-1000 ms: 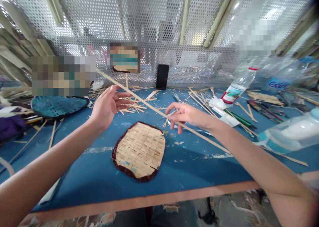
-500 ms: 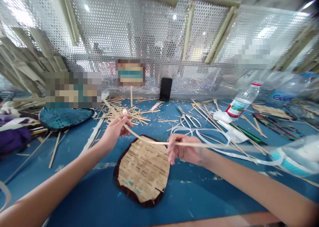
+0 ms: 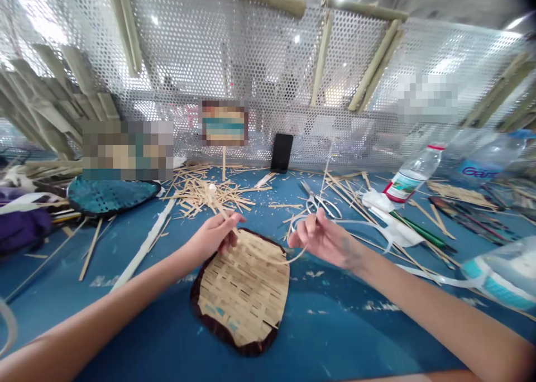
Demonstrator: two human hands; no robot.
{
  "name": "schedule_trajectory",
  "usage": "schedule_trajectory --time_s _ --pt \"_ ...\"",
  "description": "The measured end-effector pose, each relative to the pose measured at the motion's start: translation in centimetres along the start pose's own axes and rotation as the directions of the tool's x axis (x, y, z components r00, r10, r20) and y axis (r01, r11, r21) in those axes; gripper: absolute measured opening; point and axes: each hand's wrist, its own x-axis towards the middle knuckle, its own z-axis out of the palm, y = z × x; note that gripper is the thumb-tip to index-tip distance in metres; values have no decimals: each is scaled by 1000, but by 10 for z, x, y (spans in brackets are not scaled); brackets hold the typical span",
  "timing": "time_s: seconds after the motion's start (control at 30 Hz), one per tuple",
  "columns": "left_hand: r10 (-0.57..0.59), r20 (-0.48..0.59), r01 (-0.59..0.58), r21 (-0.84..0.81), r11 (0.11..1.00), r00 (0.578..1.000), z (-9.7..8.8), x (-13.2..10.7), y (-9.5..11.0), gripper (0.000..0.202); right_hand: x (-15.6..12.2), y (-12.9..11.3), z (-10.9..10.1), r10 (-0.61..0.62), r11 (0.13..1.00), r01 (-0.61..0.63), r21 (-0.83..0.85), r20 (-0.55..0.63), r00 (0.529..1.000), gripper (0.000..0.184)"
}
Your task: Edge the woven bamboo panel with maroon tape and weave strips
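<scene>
A small woven bamboo fan panel (image 3: 243, 290) with a dark red rim lies on the blue table (image 3: 355, 326) in front of me. My left hand (image 3: 213, 238) is closed on one end of a thin bamboo strip (image 3: 274, 261) just above the panel's far left edge. My right hand (image 3: 322, 238) pinches the same strip further along, to the right of the panel. Between the hands the strip sags in a curve over the panel's far edge; its free end rises behind my right hand.
Bamboo offcuts (image 3: 209, 195) litter the far table. Scissors (image 3: 316, 202), a dark phone (image 3: 282, 153) leaning on the perforated metal screen, plastic bottles (image 3: 412, 172) and a teal woven fan (image 3: 111, 195) lie around. White plastic strips (image 3: 377, 228) trail to the right.
Both hands came down and closer together over the panel. The strip, straight a second ago, is now bent into a curve between them. The view has tilted up slightly.
</scene>
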Motion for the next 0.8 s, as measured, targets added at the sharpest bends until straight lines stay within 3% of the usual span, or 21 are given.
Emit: schedule_trajectory --time_s 0.1,0.17,0.27,0.37,0.43,0.53,0.8 --pt "-18 119 10 67 998 993 6 -1 -4 47 -5 8 5 35 984 -24 -176 59 998 50" --pt "-32 104 25 66 997 994 10 -3 -4 38 -9 12 11 70 942 -50 -333 46 997 52" --pt "-75 33 73 53 996 997 16 -9 -1 23 -16 13 24 123 803 -98 -588 3 992 53" --pt "-116 48 117 -3 993 992 20 -14 2 18 -21 11 33 93 655 -143 -742 -109 990 51" --pt "-99 92 107 -80 991 991 21 -17 4 18 -22 9 35 52 596 -156 -788 -156 986 51" --pt "-42 131 64 -164 984 990 21 -19 4 19 -21 9 30 18 583 -162 -796 -186 982 53" --pt "-8 146 24 -103 994 989 23 -22 2 30 -21 14 35 67 531 -198 -824 -192 979 51"
